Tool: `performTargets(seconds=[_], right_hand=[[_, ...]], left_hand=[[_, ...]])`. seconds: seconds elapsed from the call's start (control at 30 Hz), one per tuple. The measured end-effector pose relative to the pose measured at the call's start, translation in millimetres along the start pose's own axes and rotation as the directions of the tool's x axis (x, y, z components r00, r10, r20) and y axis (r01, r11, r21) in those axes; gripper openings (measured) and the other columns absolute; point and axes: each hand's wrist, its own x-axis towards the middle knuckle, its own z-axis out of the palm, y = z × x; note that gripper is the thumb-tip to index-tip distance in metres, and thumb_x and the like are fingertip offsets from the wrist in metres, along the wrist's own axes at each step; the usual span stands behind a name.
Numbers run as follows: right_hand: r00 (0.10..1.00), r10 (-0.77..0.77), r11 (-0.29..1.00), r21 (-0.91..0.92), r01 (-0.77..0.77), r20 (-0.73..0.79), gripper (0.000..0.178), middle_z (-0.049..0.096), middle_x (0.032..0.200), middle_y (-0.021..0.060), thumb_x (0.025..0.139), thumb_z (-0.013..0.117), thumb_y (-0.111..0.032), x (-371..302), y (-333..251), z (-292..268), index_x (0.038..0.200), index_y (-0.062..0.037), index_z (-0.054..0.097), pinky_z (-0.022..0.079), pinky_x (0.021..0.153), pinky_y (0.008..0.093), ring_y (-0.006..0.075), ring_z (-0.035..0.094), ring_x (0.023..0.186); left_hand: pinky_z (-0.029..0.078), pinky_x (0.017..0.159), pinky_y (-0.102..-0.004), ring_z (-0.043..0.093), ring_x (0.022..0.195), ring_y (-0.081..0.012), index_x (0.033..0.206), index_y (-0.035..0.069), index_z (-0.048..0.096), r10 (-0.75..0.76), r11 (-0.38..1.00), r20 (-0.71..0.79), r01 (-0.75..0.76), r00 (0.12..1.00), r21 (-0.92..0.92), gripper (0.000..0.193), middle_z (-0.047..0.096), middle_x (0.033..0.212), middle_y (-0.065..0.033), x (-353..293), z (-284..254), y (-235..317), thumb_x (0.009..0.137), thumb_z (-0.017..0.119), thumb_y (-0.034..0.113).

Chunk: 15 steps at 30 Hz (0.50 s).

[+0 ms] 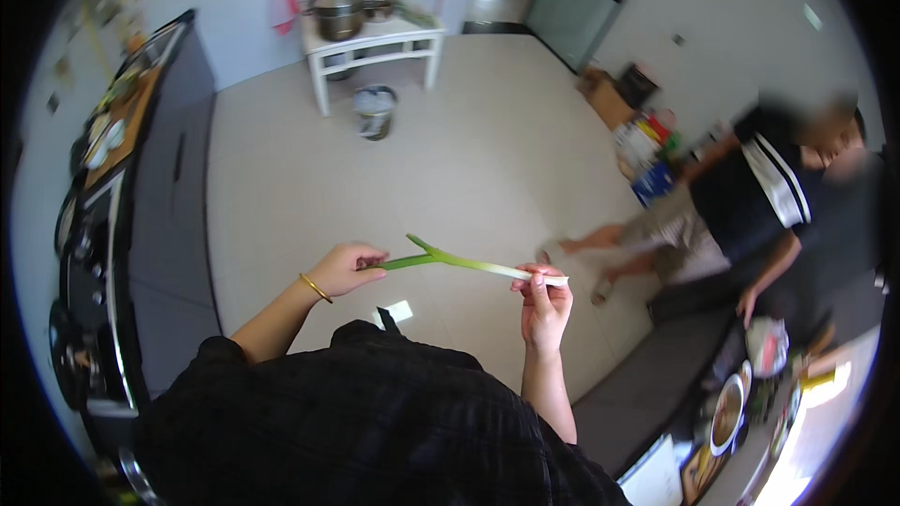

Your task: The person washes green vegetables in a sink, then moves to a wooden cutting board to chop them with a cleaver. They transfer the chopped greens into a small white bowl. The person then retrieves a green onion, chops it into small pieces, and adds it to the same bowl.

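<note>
A green onion (459, 262) stretches level between my two hands, above the tiled floor. Its dark green leaf end is in my left hand (347, 272), fingers closed round it, with a gold bangle on that wrist. The white root end lies pinched between thumb and fingers of my right hand (544, 305), its tip poking out past them. Near the middle a short green leaf forks upward from the stalk.
Left runs a counter with a stove (89, 267) and cutting board (131, 122). Ahead are a white table (375, 37) with pots and a bucket (375, 112). At right, a person (741, 187) stands by another counter bearing a bowl (727, 412); bags and boxes (647, 136) lie along the wall.
</note>
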Motion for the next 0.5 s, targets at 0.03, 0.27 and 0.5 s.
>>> performTargets(seconds=[0.03,0.27,0.5], right_hand=[[0.997,0.013,1.0,-0.019,-0.011,0.075,0.009,0.059,0.09,0.0159,0.086,0.051,-0.005,18.4,14.8,19.1,0.093,-0.0002,0.054,0.048,0.065,0.0285,0.0183,0.057,0.068],[0.826,0.145,0.989,-0.091,-0.114,0.544,0.007,0.06,0.092,0.0114,0.084,0.055,-0.004,139.4,111.5,162.5,0.089,0.0009,0.057,0.047,0.07,0.0266,0.014,0.057,0.074],[0.666,0.267,0.956,-0.104,-0.276,0.697,0.014,0.06,0.09,0.0129,0.084,0.055,-0.003,252.2,206.6,269.7,0.095,0.0042,0.057,0.048,0.068,0.0265,0.0145,0.057,0.072]], left_hand=[[0.046,0.073,-0.0306,0.057,0.079,-0.0193,0.104,-0.001,0.057,0.082,0.989,-0.161,-0.06,0.984,0.138,0.034,0.06,0.087,-0.0093,-1.9,-19.6,-3.5,0.078,0.064,0.019],[0.042,0.082,-0.0335,0.055,0.089,-0.0276,0.108,0.002,0.054,0.309,0.919,-0.487,-0.124,0.817,0.374,0.034,0.058,0.097,-0.0132,48.4,-101.3,10.2,0.078,0.062,0.017],[0.044,0.071,-0.0312,0.057,0.078,-0.0232,0.095,0.004,0.061,0.089,0.967,-0.556,0.061,0.827,0.246,0.018,0.061,0.083,-0.0096,101.7,-201.5,-56.2,0.082,0.055,0.015]])
